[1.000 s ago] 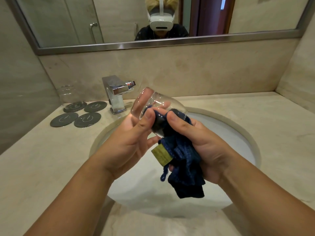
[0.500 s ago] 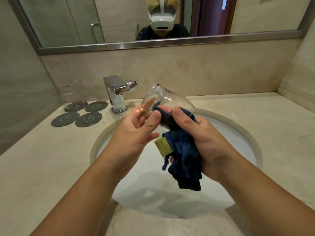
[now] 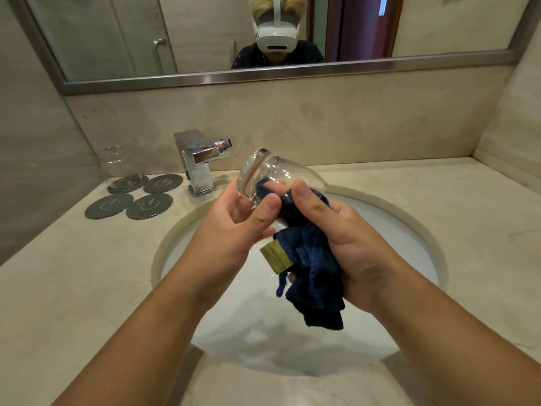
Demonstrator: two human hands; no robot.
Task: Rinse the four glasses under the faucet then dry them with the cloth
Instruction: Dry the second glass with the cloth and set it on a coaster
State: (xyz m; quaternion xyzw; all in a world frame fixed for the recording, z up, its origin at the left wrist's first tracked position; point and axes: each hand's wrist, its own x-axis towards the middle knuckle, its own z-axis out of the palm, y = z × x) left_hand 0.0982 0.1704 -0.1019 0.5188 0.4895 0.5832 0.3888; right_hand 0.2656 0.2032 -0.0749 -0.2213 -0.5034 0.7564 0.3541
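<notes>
Glass: hanging tilted just right of the faucet, base pointing toward it.
Left hand: curling fingers and thumb round the glass near its base.
Right hand: gripping the cloth and pushing a wad into the glass mouth.
Change: the glass is barely shifting, seemingly turning a little against the cloth, and both grips are staying put.
Meaning: this glass is probably being dried inside. Another glass is standing left of the faucet, and the rest are showing nowhere.

No lettering can be read (the coasters bear only a pale emblem).
</notes>
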